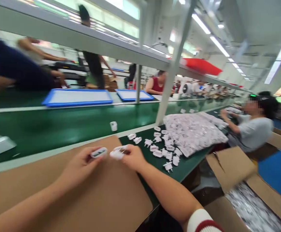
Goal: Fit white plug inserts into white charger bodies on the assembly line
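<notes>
My left hand [82,164] is closed around a white plastic charger housing [99,152], its dark open end facing right. Close beside it, my right hand [135,158] pinches a white plug piece [117,153] with metal pins. A small gap separates the two parts, which are held above a brown cardboard sheet [101,196]. To the right of my right hand, several loose white plug pieces [157,153] lie scattered on the green table. A single white charger piece [113,126] sits on the green conveyor belt beyond my hands.
A large clear bag of white parts [193,132] lies at the right. Blue-rimmed trays [79,97] stand across the belt [65,120]. A metal post [173,71] rises ahead. At lower right is an open carton [232,167]; a co-worker [256,129] sits behind it.
</notes>
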### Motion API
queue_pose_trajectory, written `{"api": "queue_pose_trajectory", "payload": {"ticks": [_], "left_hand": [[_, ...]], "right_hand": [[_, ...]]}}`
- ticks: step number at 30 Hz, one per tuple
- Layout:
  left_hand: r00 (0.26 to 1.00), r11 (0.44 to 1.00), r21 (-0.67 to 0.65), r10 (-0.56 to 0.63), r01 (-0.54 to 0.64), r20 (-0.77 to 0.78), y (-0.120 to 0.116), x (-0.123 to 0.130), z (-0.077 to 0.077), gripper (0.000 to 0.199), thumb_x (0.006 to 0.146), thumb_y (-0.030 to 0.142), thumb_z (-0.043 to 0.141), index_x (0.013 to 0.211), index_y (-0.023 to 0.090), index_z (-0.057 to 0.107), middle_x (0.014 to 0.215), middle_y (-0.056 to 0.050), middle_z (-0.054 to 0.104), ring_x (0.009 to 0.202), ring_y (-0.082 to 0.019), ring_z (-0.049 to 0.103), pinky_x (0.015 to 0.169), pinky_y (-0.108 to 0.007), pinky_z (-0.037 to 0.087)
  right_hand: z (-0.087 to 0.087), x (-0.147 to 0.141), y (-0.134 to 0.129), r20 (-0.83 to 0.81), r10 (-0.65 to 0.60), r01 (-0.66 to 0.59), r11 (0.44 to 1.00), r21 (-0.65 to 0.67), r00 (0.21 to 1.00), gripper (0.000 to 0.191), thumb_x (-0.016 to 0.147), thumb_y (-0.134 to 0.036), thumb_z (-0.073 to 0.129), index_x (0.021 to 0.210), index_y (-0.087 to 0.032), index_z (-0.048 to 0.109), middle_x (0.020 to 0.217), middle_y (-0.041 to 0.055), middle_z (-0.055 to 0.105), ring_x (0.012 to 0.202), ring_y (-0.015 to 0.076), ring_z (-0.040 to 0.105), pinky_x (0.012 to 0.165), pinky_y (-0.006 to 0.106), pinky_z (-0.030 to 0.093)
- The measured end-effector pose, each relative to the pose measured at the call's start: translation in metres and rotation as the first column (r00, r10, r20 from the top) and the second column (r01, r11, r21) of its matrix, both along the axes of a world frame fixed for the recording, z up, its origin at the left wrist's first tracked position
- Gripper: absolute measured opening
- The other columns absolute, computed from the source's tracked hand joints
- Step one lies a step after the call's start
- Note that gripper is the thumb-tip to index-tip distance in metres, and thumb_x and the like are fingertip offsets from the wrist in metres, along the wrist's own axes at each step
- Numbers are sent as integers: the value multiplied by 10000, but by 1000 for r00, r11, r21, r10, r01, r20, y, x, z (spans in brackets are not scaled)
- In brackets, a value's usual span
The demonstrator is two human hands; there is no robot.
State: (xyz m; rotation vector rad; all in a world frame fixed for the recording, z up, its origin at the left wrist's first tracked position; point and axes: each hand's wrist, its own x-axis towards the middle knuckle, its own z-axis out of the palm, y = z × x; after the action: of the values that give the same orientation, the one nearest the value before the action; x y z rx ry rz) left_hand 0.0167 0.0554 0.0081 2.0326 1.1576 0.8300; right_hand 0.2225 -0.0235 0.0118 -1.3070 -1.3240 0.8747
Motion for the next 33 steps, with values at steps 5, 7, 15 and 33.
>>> {"api": "queue_pose_trajectory", "payload": {"ticks": [5, 7, 15, 33], "left_hand": [[979, 987, -24, -156, 160, 132, -53, 6, -8, 431, 882, 517, 565, 1208, 254, 664, 1181, -79, 683, 1090, -257, 652, 967, -391, 548], [974, 989, -44, -134, 144, 181, -54, 3, -14, 502, 837, 484, 631, 1279, 247, 609, 1246, -86, 650, 1132, -262, 631, 985, -402, 540], [966, 981, -113, -131, 159, 224, -50, -2, -14, 339, 797, 519, 674, 928, 206, 675, 916, -51, 646, 832, -229, 621, 753, -364, 522], [958, 977, -159, -92, 139, 273, -53, -2, -12, 343, 740, 510, 712, 857, 189, 678, 908, -53, 671, 870, -249, 633, 779, -358, 514]], "right_hand": [[11, 3, 4, -381, 59, -132, 977, -167, 923, 424, 629, -517, 823, 870, -174, 763, 810, 40, 722, 729, 146, 600, 673, 259, 453], [11, -2, 2, -396, 51, -134, 974, -185, 917, 437, 590, -494, 851, 879, -183, 748, 829, 46, 725, 740, 158, 615, 683, 277, 469], [10, -26, -15, 333, -4, -70, 975, 212, 943, 195, 855, -271, 647, 1034, -253, 723, 1006, 52, 711, 923, 203, 638, 858, 357, 523], [20, -36, -5, 774, -3, -201, 965, 169, 634, 323, 682, -1, 516, 843, -222, 688, 815, 26, 664, 810, 212, 537, 715, 304, 437]]}}
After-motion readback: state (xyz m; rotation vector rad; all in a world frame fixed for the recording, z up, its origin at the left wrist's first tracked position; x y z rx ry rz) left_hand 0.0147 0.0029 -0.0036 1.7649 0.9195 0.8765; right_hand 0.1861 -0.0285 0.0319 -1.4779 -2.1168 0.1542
